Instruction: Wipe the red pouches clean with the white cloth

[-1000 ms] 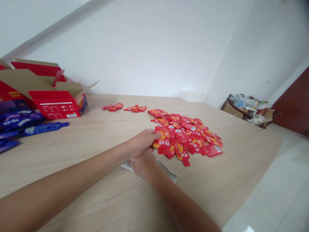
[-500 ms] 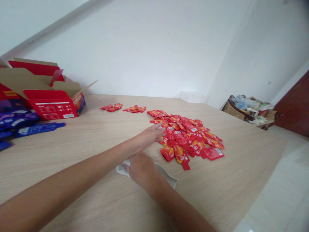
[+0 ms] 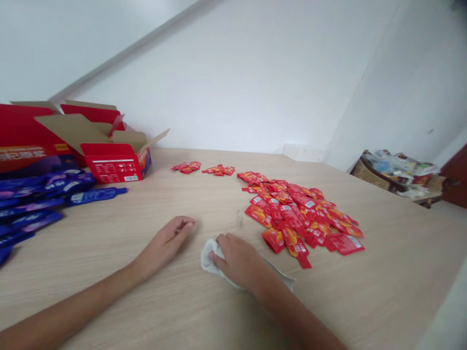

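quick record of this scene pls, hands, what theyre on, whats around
left hand: empty, loosely curled, resting on the table
right hand: closed on a bunched white cloth
table: light wood
nearby: pile of red sachets, two small groups of red sachets
further left: open red carton, blue packets

One head-worn camera supplied the sole view, looking forward and down from the person's head. It faced the far wall (image 3: 237, 82) at 12 o'clock, with the table (image 3: 383, 291) close below, the left hand (image 3: 166, 245) at 8 o'clock, and the right hand (image 3: 237, 260) at 6 o'clock.
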A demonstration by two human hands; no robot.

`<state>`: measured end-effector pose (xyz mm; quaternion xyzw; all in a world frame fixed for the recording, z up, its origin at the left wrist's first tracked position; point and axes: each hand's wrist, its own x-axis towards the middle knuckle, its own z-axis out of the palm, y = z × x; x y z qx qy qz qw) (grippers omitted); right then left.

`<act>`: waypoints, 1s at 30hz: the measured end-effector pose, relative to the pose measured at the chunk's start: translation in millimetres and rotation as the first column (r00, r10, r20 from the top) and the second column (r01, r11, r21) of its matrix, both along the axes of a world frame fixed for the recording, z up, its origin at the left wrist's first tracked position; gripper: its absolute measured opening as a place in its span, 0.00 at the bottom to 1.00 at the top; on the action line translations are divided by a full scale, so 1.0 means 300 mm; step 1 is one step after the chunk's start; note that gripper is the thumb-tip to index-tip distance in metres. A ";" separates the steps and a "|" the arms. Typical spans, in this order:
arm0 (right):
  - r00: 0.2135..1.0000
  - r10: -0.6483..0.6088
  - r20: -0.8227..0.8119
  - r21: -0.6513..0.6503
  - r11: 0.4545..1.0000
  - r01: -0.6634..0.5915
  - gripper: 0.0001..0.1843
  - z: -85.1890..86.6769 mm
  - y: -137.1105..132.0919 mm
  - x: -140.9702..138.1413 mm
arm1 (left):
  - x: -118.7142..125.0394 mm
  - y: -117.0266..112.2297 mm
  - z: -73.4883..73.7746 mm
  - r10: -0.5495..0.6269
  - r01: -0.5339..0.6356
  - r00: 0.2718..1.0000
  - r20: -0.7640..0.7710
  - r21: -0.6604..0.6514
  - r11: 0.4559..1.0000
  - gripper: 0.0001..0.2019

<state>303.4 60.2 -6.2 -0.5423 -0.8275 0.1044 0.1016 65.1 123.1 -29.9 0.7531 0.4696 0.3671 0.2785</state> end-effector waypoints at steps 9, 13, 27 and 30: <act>0.998 0.061 0.008 -0.133 0.989 -0.060 0.15 0.035 -0.057 0.006 | 0.272 0.169 -0.064 -0.136 0.249 0.938 -0.319 0.347 0.904 0.14; 0.998 0.058 -0.005 -0.192 0.980 -0.057 0.16 0.048 -0.073 0.018 | 0.456 0.327 -0.082 -0.095 0.268 0.917 -0.388 0.421 0.867 0.16; 0.992 0.060 0.109 -0.263 0.964 -0.030 0.22 -0.052 -0.007 -0.016 | 0.808 0.824 -0.139 -0.086 0.295 0.859 -0.505 0.350 0.889 0.21; 0.990 0.115 0.076 -0.255 0.963 -0.092 0.22 -0.064 -0.001 -0.002 | 0.804 0.830 -0.138 -0.076 0.292 0.858 -0.508 0.360 0.886 0.19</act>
